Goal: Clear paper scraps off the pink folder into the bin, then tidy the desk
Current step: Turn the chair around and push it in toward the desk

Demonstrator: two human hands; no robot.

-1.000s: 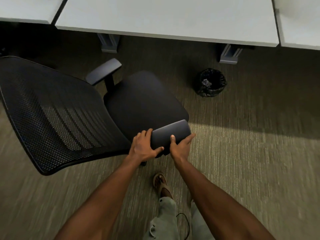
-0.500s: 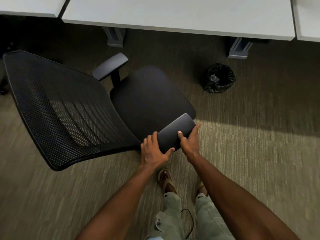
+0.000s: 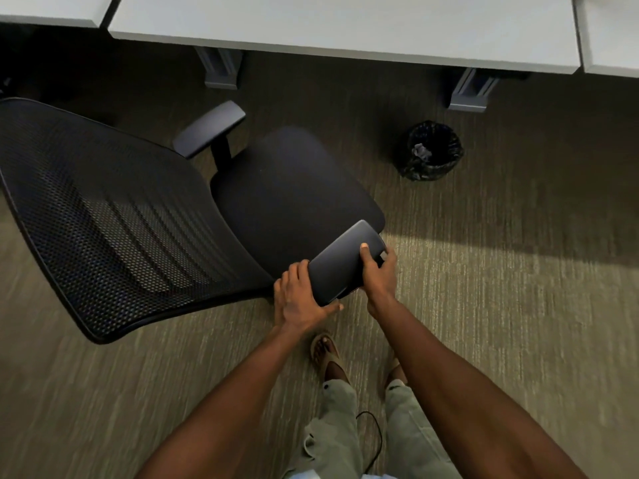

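Below me, chair (image 3: 290,198): black office chair, mesh back toward my left, seat toward the desk.
Left hand (image 3: 297,299): fingers wrapped over the rear end of the near armrest (image 3: 345,261), thumb stretched along its near edge; I grip it.
Right hand (image 3: 378,274): thumb on top of the armrest's front end, fingers curled beneath; gripping too.
Bin (image 3: 430,150): black-lined, on the carpet (image 3: 518,305) beyond the chair's seat to the right, near a desk leg (image 3: 472,89); a pale crumpled scrap (image 3: 422,152) shows inside.
Desk (image 3: 345,25): white, only its near edge is in frame beyond the chair.
Pink folder: out of frame.
Hidden: chair's base, under seat and back; my right fingertips, under the armrest.
Blurred: carpet at lower left.
Writing: none I can read.
Feet: sandalled left foot (image 3: 326,354) just behind the armrest.
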